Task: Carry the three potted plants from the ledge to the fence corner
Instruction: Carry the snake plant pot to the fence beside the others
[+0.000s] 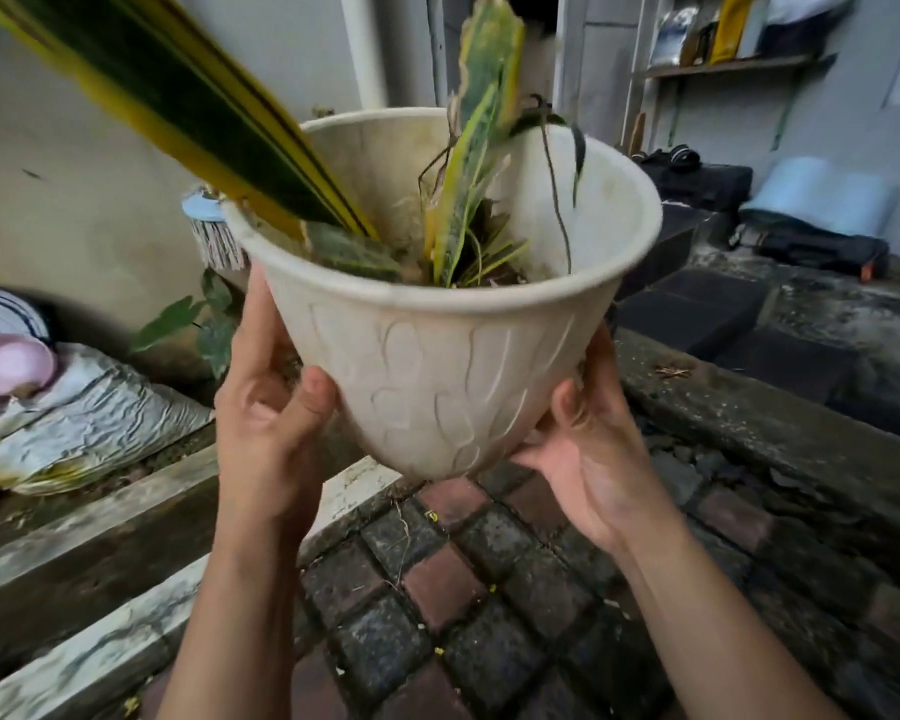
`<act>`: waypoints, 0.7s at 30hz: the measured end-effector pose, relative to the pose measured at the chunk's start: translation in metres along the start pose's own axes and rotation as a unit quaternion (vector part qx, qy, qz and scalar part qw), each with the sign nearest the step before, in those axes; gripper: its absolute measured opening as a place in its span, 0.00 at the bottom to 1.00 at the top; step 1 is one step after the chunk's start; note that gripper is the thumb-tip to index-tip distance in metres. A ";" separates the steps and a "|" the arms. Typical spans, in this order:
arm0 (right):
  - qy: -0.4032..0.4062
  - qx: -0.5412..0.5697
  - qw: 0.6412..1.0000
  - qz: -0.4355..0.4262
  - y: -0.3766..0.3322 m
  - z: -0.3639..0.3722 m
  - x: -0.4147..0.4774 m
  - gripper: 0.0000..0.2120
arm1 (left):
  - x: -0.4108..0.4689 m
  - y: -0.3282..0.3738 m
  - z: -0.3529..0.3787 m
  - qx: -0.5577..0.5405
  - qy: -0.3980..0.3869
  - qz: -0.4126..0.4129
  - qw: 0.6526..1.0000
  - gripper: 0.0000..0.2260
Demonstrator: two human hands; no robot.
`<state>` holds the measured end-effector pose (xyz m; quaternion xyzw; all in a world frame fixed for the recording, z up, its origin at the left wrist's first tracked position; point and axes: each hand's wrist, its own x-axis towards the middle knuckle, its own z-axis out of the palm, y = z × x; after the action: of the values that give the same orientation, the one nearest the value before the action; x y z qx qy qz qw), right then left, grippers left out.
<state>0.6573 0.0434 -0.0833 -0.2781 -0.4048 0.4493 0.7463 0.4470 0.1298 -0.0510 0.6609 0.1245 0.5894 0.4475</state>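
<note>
**Pot held aloft in both hands**

Left hand [266, 402] and right hand [588, 449] each have a grip closed on the cream plastic pot [437, 371], clear above the brick paving [468, 589]. Striped yellow-edged leaves [178, 111] rise from it. Concrete ledge [749, 418] lies right; shelf [733, 65] beyond.

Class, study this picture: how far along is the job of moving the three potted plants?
Done: nothing can be confirmed; no fence corner or delivered pots show. In hand: the cream plastic pot with a snake plant is held in the air over the brick paving, left hand and right hand cupping its sides. Left: setting it down; the other two pots are not visible.
</note>
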 end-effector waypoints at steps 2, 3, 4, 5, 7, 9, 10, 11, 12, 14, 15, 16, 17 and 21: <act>-0.001 -0.001 1.000 0.014 -0.003 0.001 0.000 0.55 | 0.002 0.003 0.002 0.004 -0.019 -0.001 1.000 0.54; -0.002 0.002 1.000 0.019 -0.002 0.002 -0.001 0.54 | 0.003 0.005 0.003 0.013 -0.029 0.000 0.999 0.54; -0.003 0.005 1.000 0.023 -0.002 0.003 -0.002 0.54 | 0.004 0.008 0.005 0.028 -0.042 0.000 0.999 0.55; -0.003 0.006 1.000 0.025 -0.002 0.004 -0.003 0.53 | 0.005 0.011 0.006 0.041 -0.054 -0.001 0.998 0.57; 0.000 -0.005 1.000 0.024 -0.003 0.007 -0.004 0.52 | 0.005 0.012 0.008 0.056 -0.073 0.000 0.996 0.61; -0.003 -0.026 1.000 0.018 -0.007 0.008 -0.003 0.50 | 0.004 0.009 0.011 0.067 -0.076 -0.001 0.995 0.64; -0.002 -0.038 0.999 0.015 -0.010 0.009 -0.001 0.49 | 0.003 0.005 0.014 0.070 -0.070 0.000 0.995 0.64; -0.001 -0.047 0.999 0.013 -0.012 0.009 0.000 0.48 | 0.002 0.001 0.016 0.073 -0.061 0.001 0.995 0.64; 0.000 -0.055 0.998 0.012 -0.016 0.009 0.002 0.47 | 0.003 -0.001 0.019 0.076 -0.051 0.000 0.996 0.64; 0.004 -0.070 0.998 0.006 -0.026 0.014 0.009 0.46 | 0.012 0.003 0.025 0.070 -0.036 -0.007 0.997 0.66; 0.007 -0.075 0.997 0.007 -0.036 0.019 0.013 0.45 | 0.019 0.010 0.028 0.065 -0.032 -0.014 0.997 0.67; 0.013 -0.079 0.997 0.012 -0.049 0.027 0.018 0.44 | 0.028 0.018 0.030 0.060 -0.026 -0.021 0.998 0.69; 0.020 -0.083 0.996 0.023 -0.066 0.038 0.021 0.43 | 0.038 0.031 0.033 0.056 -0.022 -0.033 0.998 0.70; 0.060 -0.104 0.991 0.060 -0.148 0.089 0.029 0.45 | 0.088 0.102 0.043 0.050 -0.047 -0.088 0.994 0.74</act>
<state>0.6551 0.0082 0.0879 -0.4048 -0.3861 0.4313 0.7078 0.4728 0.1134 0.0873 0.6959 0.1909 0.5088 0.4694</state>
